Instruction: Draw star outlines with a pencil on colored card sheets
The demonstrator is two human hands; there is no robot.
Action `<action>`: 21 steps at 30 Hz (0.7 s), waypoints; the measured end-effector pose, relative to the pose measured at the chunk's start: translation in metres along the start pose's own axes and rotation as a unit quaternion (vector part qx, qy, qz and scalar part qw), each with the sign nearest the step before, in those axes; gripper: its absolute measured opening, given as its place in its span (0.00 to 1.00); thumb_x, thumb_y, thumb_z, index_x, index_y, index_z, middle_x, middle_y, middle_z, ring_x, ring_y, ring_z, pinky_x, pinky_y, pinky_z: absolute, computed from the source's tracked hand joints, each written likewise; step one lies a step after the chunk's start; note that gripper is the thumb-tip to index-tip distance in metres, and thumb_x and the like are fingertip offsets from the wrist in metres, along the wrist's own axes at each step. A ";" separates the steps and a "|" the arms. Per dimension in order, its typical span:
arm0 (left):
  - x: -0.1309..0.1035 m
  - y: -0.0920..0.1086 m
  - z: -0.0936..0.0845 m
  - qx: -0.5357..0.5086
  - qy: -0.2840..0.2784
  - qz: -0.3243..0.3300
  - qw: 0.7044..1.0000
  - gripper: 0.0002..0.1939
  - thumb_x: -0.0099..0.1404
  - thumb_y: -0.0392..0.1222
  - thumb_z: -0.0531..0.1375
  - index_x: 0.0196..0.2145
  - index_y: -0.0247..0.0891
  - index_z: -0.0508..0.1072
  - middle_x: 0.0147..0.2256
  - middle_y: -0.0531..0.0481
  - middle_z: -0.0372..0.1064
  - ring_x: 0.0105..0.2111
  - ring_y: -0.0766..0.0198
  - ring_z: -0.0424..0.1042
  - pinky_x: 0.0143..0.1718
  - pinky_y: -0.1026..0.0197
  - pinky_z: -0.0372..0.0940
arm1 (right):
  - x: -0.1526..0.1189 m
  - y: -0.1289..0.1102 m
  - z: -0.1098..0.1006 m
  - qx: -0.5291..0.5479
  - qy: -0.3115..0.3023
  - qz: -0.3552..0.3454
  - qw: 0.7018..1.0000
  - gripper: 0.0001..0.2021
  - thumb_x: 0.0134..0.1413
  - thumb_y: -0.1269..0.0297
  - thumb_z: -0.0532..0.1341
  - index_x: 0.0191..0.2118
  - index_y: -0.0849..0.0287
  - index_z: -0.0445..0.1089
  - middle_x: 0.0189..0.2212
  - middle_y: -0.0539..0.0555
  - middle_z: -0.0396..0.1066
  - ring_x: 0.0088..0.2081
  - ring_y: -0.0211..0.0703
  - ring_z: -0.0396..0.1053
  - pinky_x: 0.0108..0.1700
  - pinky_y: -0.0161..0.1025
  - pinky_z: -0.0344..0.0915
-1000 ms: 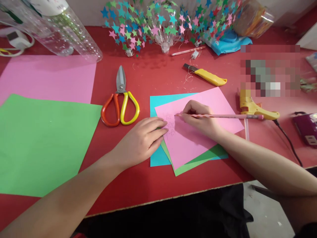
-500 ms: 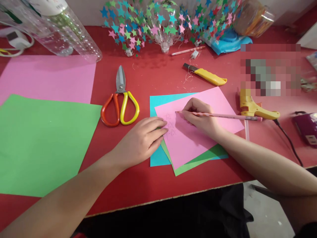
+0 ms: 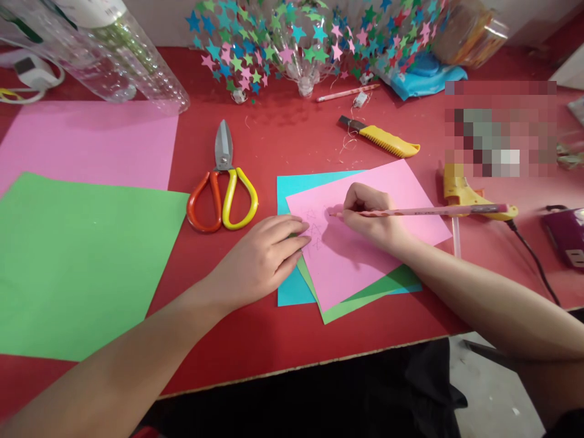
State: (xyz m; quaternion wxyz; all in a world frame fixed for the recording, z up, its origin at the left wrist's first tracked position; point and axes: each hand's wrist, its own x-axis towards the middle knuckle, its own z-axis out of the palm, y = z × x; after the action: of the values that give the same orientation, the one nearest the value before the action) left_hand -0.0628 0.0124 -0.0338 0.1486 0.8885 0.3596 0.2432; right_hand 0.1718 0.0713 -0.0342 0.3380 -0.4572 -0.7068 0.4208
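Note:
My right hand (image 3: 371, 213) grips a pink pencil (image 3: 424, 211), its tip at the surface of a pink sheet of paper (image 3: 356, 261). Several small star outlines are drawn in pencil near that sheet's left edge. My left hand (image 3: 269, 252) lies flat with fingers stretched out, fingertips on the left edge of the pink sheet. Beneath the pink sheet are a green sheet (image 3: 333, 313) and a blue sheet (image 3: 292, 295), both partly covered. To the left of the papers, above my left hand, rest scissors (image 3: 223, 176) with one red and one yellow handle.
A yellow utility knife (image 3: 387, 140) lies behind the papers. A yellow glue gun (image 3: 474, 201) with a cord is at the right. Large green paper (image 3: 86, 267) and pink paper (image 3: 100, 140) cover the left. Star-covered decorations (image 3: 305, 48) stand at the back, near another pencil (image 3: 347, 93).
The pencil tip has moved slightly right and down on the pink sheet, and the pencil's back end has swung up a little. My left hand stays in place.

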 end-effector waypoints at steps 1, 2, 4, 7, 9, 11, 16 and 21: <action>0.000 0.000 0.000 -0.001 0.000 0.000 1.000 0.12 0.70 0.31 0.54 0.47 0.31 0.75 0.49 0.37 0.72 0.53 0.51 0.70 0.54 0.45 0.68 | 0.000 -0.001 0.000 0.002 -0.003 0.001 1.000 0.11 0.46 0.76 0.59 0.23 0.57 0.56 0.19 0.43 0.53 0.22 0.30 0.48 0.24 0.35 0.45; 0.000 0.000 0.000 -0.001 0.000 -0.001 1.000 0.13 0.70 0.31 0.54 0.47 0.31 0.75 0.49 0.37 0.72 0.53 0.51 0.70 0.54 0.45 0.68 | 0.000 -0.002 -0.001 0.004 -0.005 0.001 1.000 0.11 0.46 0.76 0.59 0.23 0.57 0.56 0.19 0.43 0.53 0.22 0.30 0.48 0.24 0.35 0.45; 0.001 0.000 0.000 -0.004 -0.002 -0.004 1.000 0.13 0.70 0.31 0.54 0.47 0.32 0.75 0.49 0.37 0.72 0.53 0.51 0.70 0.54 0.44 0.68 | 0.000 -0.003 -0.001 0.007 -0.007 0.002 1.000 0.11 0.45 0.77 0.58 0.23 0.57 0.56 0.18 0.43 0.52 0.21 0.30 0.48 0.24 0.35 0.44; 0.001 0.001 0.000 -0.010 -0.003 -0.010 1.000 0.13 0.70 0.31 0.54 0.47 0.33 0.76 0.49 0.38 0.72 0.53 0.51 0.70 0.54 0.44 0.68 | 0.000 -0.002 -0.001 0.006 -0.011 0.004 1.000 0.10 0.44 0.77 0.58 0.23 0.57 0.56 0.19 0.43 0.53 0.22 0.30 0.49 0.24 0.34 0.44; 0.001 0.001 0.000 -0.012 -0.003 -0.013 1.000 0.13 0.70 0.32 0.54 0.47 0.34 0.76 0.49 0.38 0.72 0.53 0.51 0.69 0.54 0.44 0.68 | 0.000 -0.002 -0.001 0.009 -0.013 0.004 1.000 0.10 0.44 0.78 0.58 0.23 0.57 0.57 0.19 0.43 0.54 0.22 0.30 0.49 0.24 0.34 0.45; 0.001 0.001 0.000 -0.013 -0.004 -0.013 1.000 0.13 0.70 0.32 0.54 0.48 0.33 0.76 0.49 0.38 0.72 0.53 0.51 0.69 0.54 0.44 0.68 | 0.000 -0.001 -0.001 0.013 -0.014 0.001 1.000 0.10 0.44 0.77 0.58 0.23 0.57 0.57 0.19 0.43 0.53 0.21 0.30 0.48 0.24 0.34 0.45; 0.001 0.000 0.001 -0.007 -0.002 -0.008 1.000 0.13 0.70 0.31 0.54 0.48 0.32 0.75 0.49 0.37 0.72 0.54 0.51 0.69 0.54 0.44 0.68 | -0.001 0.001 0.001 0.003 -0.009 -0.014 1.000 0.11 0.48 0.75 0.60 0.24 0.57 0.57 0.19 0.43 0.54 0.22 0.31 0.49 0.24 0.34 0.46; 0.001 0.000 0.001 0.001 -0.002 -0.002 1.000 0.13 0.70 0.31 0.54 0.47 0.30 0.75 0.49 0.37 0.72 0.53 0.51 0.69 0.54 0.45 0.68 | -0.001 0.003 0.004 -0.004 -0.006 -0.021 1.000 0.10 0.50 0.74 0.61 0.25 0.57 0.58 0.20 0.44 0.57 0.23 0.31 0.51 0.25 0.34 0.49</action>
State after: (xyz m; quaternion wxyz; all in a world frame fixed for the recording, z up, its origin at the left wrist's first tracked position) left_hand -0.0618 0.0124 -0.0341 0.1491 0.8886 0.3609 0.2408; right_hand 0.1700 0.0696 -0.0386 0.3405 -0.4408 -0.7202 0.4136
